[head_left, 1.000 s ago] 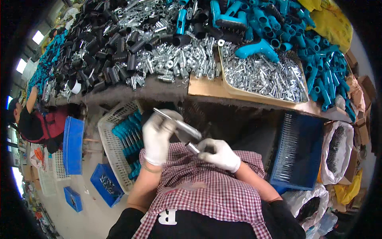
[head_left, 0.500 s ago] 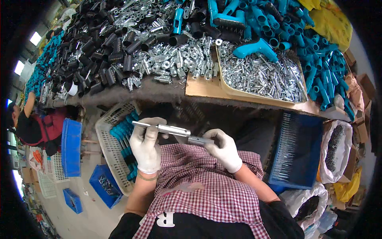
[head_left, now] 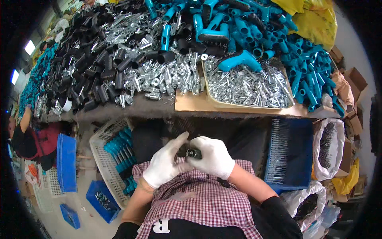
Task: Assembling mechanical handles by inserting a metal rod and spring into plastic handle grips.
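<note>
both gloved hands meet just below the near edge of the tabletop [head_left: 238, 108], over the checked apron [head_left: 199, 199]. right hand [head_left: 213, 157] is curled tight around a small dark round-ended part [head_left: 194, 153], which pokes out end-on between the two hands. left hand [head_left: 165, 165] is mostly open, fingers stretched up and touching the part from its side. up on the tabletop near the edge sits a tray of silver metal pieces [head_left: 246, 85].
</note>
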Motion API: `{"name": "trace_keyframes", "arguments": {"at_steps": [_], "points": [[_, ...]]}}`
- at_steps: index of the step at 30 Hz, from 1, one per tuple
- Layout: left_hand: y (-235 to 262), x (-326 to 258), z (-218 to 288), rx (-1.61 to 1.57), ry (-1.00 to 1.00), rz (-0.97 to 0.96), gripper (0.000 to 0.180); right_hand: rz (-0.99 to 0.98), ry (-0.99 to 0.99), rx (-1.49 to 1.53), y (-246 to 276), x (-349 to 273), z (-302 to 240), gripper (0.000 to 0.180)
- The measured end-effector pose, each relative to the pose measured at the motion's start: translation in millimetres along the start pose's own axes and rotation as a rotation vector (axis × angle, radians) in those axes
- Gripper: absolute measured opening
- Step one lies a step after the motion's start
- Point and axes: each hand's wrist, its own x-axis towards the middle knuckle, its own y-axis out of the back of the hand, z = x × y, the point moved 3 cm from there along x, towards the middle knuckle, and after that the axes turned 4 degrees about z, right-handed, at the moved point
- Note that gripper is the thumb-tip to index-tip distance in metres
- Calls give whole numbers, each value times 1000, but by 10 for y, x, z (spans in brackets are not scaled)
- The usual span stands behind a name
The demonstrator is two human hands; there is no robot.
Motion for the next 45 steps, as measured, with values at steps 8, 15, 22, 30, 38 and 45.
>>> {"name": "trace_keyframes", "arguments": {"at_steps": [8, 15, 22, 30, 38, 45], "points": [[83, -80, 115, -63, -55, 274, 77, 263, 347, -293, 990, 1038, -56, 17], [87, -89, 144, 23, -140, 368, 69, 148, -262, -1194, 1714, 2116, 583, 42], [113, -133, 155, 21, -90, 414, 64, 198, -318, -829, 1774, 2063, 679, 36], [238, -212, 31, -540, 13, 716, 54, 409, -242, 412, 1153, 597, 364, 26], [-83, 9, 118, -701, 45, 586, 65, 498, -478, 1099, 5, -629, 479, 51], [-171, -18, 40, -688, 172, 397, 80, 148, -578, 1167, 136, -656, 508, 44]]}}
